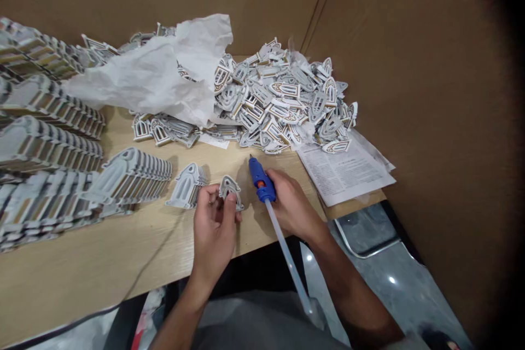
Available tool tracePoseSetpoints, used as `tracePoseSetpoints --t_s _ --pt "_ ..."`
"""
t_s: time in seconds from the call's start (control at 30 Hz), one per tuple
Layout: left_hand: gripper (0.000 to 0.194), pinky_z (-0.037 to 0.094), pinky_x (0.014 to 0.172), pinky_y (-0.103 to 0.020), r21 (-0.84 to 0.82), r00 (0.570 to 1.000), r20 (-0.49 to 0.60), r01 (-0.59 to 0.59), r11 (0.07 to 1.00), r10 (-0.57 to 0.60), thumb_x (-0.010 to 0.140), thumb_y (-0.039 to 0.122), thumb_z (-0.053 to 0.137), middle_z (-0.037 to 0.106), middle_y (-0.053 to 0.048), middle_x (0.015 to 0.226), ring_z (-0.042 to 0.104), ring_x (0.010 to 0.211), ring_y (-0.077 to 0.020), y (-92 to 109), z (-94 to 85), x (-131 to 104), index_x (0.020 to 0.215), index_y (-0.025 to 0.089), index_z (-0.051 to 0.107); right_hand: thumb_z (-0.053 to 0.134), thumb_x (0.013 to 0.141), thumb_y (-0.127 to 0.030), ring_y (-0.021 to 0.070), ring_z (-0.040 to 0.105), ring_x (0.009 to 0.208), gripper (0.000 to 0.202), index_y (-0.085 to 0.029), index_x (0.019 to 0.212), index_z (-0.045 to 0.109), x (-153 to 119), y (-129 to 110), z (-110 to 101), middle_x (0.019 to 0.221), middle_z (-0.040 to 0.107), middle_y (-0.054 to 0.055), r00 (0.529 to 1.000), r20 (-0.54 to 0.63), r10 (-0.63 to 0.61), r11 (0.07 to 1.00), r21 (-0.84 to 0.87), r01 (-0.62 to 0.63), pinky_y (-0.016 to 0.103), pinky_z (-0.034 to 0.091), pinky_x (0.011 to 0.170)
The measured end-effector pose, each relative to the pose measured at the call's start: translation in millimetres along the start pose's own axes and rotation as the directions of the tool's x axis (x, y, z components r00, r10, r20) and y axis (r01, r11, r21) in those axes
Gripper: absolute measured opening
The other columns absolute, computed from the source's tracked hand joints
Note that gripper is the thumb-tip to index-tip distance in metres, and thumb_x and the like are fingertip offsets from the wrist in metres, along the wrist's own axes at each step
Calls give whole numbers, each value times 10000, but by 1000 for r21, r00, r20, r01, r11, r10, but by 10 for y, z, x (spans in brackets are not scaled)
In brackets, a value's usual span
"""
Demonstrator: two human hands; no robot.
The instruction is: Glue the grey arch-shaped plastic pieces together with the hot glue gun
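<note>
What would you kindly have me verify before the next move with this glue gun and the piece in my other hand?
1. Left hand grips one arched piece between thumb and fingers: ok.
2. Right hand holds the blue glue gun: ok.
3. Glue stick is in the gun, a long length trailing from its rear: ok.
4. Nozzle points away from the left hand, towards the loose pile: ok.
5. Nozzle is hot: cannot tell.
6. Printed sheets are clear of the loose pile: not ok, some pieces overlap their edge.
</note>
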State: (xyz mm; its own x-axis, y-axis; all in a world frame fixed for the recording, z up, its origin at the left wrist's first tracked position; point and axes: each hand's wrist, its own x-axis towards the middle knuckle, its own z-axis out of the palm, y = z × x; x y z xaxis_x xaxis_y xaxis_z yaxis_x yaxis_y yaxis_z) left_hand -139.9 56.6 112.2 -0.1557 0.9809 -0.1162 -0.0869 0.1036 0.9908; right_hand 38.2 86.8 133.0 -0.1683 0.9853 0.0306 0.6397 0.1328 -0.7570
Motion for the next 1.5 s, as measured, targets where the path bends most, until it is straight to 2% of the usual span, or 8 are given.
tracePoseSetpoints --t_s 0.27,0.4,0.53,0.63,0.83,1.0,1.23,1.5 --pt "272 621 686 -234 -20 997 78 14 1000 -12 1025 439 752 745 -27 972 726 825 -151 -55 -19 17 1057 245 564 705 936 -244 246 755 918 129 -223 1063 703 -40 198 9 1025 785 57 990 -89 105 932 356 -67 360 597 870" --pt "294 588 602 -209 -64 993 116 16 998 -8 1015 431 769 770 -55 1067 736 870 -161 -34 -7 23 1109 247 560 747 979 -348 265 790 1029 209 -223 1147 742 -69 185 51 1122 819 84 991 -104 87 876 481 -27 398 637 958" --pt "368 548 548 -188 -109 989 146 32 994 -16 960 423 839 766 -20 895 671 679 -122 11 -8 53 1098 234 555 725 1021 -355 270 801 1094 190 -227 1160 749 -97 105 114 1158 834 94 991 -118 56 869 494 10 408 632 1024" --pt "428 521 525 -175 -127 984 177 54 990 -31 912 415 886 766 -8 826 638 605 -105 20 -23 72 1107 226 556 712 1028 -378 253 812 1010 194 -211 1126 737 -99 54 176 1108 834 90 990 -113 81 847 531 -9 382 650 962" --pt "492 489 471 -174 -115 994 100 43 992 -31 832 348 943 754 13 760 639 568 -123 -24 -23 94 1068 242 525 749 983 -374 260 802 1009 212 -189 1087 746 -97 -11 185 1078 820 88 992 -35 118 817 572 -77 359 631 927" --pt "463 470 477 -188 -105 996 87 25 994 -16 821 353 949 711 28 753 639 587 -125 1 -10 92 1008 237 541 758 976 -433 239 768 863 248 -195 1045 761 -134 -22 123 955 805 49 985 39 168 854 494 -165 346 605 821" --pt "447 459 487 -195 -90 997 75 31 995 -25 839 394 946 737 11 776 594 546 -101 -7 -13 85 1018 230 571 761 966 -433 224 710 775 225 -209 938 751 -162 16 -9 847 770 30 975 -81 206 942 288 -175 331 549 732" --pt "480 504 497 -193 -113 994 93 68 991 -58 824 431 958 761 -1 778 659 602 -128 0 -25 85 1020 229 570 782 947 -385 241 796 934 199 -212 1046 770 -153 13 19 1016 831 47 989 55 136 874 464 -146 367 628 915"
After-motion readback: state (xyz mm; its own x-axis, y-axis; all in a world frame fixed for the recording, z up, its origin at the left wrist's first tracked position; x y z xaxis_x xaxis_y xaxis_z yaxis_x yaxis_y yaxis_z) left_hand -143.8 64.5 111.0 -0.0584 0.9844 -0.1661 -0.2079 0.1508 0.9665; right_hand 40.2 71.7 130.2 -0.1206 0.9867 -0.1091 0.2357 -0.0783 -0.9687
